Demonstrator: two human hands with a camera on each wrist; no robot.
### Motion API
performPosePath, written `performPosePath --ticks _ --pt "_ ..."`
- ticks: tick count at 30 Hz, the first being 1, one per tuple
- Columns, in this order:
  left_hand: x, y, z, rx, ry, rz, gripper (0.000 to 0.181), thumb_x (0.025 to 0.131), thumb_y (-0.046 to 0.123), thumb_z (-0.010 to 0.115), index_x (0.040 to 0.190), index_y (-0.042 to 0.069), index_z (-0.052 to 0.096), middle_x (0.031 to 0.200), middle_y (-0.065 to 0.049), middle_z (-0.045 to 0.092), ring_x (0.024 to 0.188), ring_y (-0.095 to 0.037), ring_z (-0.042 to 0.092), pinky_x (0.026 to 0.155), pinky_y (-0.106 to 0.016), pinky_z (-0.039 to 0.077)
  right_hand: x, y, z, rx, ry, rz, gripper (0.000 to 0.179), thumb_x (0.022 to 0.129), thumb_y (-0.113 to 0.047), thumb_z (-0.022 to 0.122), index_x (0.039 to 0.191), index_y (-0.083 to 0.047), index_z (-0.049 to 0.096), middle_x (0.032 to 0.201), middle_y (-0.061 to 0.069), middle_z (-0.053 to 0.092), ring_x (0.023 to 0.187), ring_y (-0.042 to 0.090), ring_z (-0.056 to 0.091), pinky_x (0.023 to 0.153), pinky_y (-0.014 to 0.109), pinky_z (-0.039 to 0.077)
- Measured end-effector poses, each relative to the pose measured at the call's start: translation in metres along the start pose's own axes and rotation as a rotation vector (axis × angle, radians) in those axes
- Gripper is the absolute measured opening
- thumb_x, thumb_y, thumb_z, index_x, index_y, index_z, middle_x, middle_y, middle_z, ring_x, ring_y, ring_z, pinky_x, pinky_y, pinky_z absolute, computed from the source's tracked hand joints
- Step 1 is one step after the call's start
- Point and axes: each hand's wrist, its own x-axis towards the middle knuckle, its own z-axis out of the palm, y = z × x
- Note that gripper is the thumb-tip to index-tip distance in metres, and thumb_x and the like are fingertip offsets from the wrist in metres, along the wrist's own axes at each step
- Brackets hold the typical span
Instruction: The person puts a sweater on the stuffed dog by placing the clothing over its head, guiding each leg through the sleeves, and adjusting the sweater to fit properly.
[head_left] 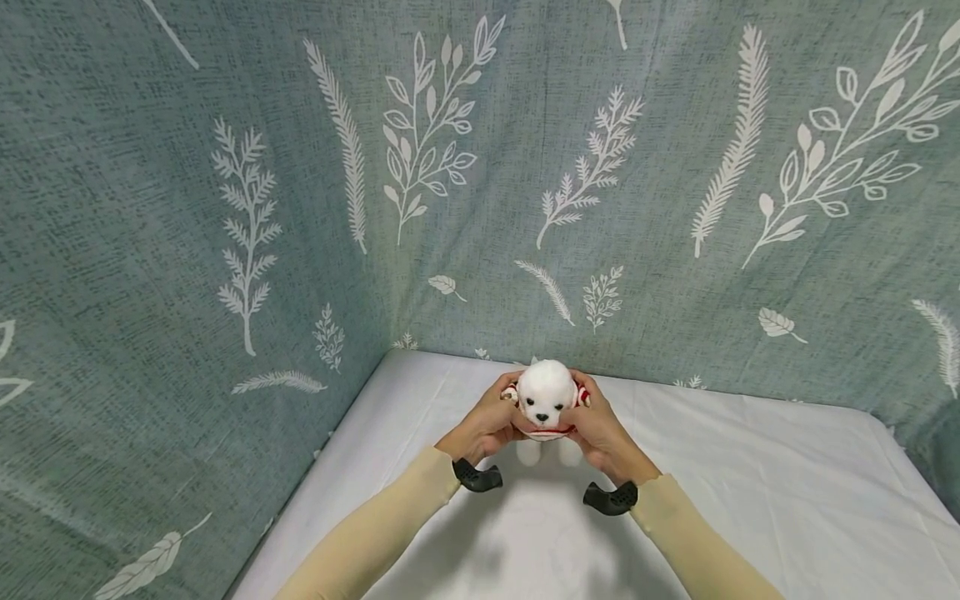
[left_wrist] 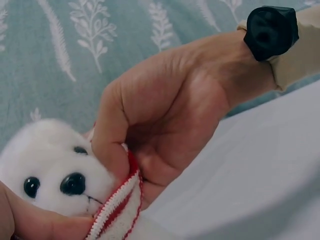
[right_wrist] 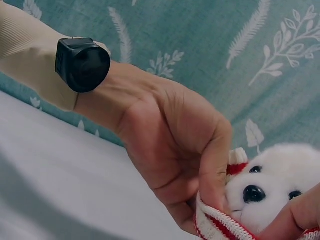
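Note:
A white plush toy (head_left: 547,385) with black eyes and a black nose faces me, upright near the far side of the white surface. Under its chin lies a red-and-white knitted garment (left_wrist: 118,207), its ribbed edge pulled taut. My left hand (head_left: 491,425) pinches the knit on the left of the head, thumb in front. On the other side my right hand (head_left: 600,427) pinches it likewise, its thumb close by the toy's cheek. Two white feet (head_left: 528,452) show below the garment. The fingers behind the toy are mostly hidden.
A white cloth (head_left: 750,483) with soft creases covers the surface. Grey-green curtain fabric (head_left: 480,250) with white leaf prints rises along the back and the left side. Each wrist bears a black camera (head_left: 611,498) over a cream sleeve (head_left: 697,533).

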Motion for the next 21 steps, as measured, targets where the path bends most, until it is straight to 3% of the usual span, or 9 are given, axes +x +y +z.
performPosePath --ticks 10,16,21 --pt "0.003 -0.001 -0.002 -0.002 0.018 -0.024 0.097 0.066 -0.035 0.053 0.148 0.018 0.05 0.139 -0.018 0.052 0.102 -0.032 0.067 0.068 -0.04 0.059 0.003 0.002 -0.006 0.001 -0.005 0.021 0.092 0.073 0.021 0.049 0.156 -0.014 0.033 0.154 0.021 0.032 0.13 0.038 0.042 0.086 0.037 0.051" --pt "0.004 -0.001 -0.005 0.008 -0.003 -0.04 0.093 0.07 -0.033 0.056 0.149 0.015 0.047 0.136 -0.018 0.054 0.094 -0.029 0.069 0.065 -0.037 0.059 0.006 0.003 -0.013 -0.017 -0.026 0.067 0.083 0.079 0.011 0.055 0.156 -0.011 0.035 0.151 0.022 0.038 0.127 0.037 0.048 0.083 0.033 0.053" --pt "0.007 0.0 -0.007 0.026 -0.018 -0.038 0.088 0.072 -0.031 0.056 0.148 0.013 0.048 0.136 -0.018 0.054 0.098 -0.029 0.068 0.069 -0.036 0.058 0.008 0.002 -0.017 -0.05 -0.021 0.077 0.079 0.081 0.009 0.056 0.156 -0.006 0.035 0.149 0.024 0.04 0.12 0.032 0.052 0.08 0.03 0.054"
